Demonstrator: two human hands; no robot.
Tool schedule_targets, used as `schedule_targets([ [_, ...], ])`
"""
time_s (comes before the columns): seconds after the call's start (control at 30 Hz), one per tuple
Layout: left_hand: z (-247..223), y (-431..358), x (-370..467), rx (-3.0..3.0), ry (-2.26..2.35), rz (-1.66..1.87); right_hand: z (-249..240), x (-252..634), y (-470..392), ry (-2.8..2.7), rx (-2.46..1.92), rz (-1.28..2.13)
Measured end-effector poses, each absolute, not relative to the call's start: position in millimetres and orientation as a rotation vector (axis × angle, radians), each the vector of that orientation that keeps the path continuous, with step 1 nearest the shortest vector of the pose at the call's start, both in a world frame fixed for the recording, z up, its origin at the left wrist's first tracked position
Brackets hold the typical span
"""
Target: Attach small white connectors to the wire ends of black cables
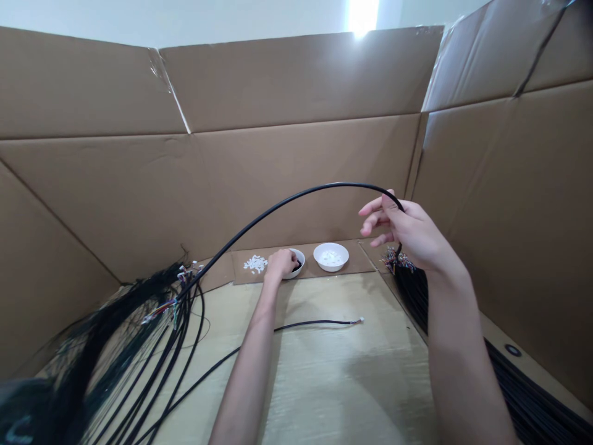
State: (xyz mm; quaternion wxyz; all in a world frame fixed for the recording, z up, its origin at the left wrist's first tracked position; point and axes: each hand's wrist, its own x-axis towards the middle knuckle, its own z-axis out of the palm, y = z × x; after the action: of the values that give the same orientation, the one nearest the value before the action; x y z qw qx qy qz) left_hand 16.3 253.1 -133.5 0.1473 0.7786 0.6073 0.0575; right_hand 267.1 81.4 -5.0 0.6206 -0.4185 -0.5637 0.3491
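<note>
My right hand (407, 232) is raised at the right, pinching a black cable (296, 196) between thumb and forefinger while the other fingers are loosely spread. The cable arches leftward and down to a bundle of cables. My left hand (280, 264) dips into a white bowl (301, 254) holding something dark; its fingers are curled and their tips hidden. White small pieces (255, 264) lie heaped left of that hand. Another white bowl (331, 257) with small whitish pieces inside stands to its right.
At left spreads a large tangle of black cables (152, 358), some with coloured wire ends. One cable (319, 322) with a white connector lies across the board (333, 383). More cables (414, 303) run along the right side. Cardboard walls (301, 161) enclose the work area.
</note>
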Motion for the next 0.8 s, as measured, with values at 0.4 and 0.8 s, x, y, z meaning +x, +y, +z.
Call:
schedule_targets([
  [0.4,-109.4,249.5,3.2,2.194,1.357,0.366,-3.1,267.7,78.9,-1.254,-0.941,0.821],
  [0.8,-97.5,237.6,20.2,2.029,1.093,-0.255,-3.9,266.7,81.8,-1.263,-0.946,0.841],
])
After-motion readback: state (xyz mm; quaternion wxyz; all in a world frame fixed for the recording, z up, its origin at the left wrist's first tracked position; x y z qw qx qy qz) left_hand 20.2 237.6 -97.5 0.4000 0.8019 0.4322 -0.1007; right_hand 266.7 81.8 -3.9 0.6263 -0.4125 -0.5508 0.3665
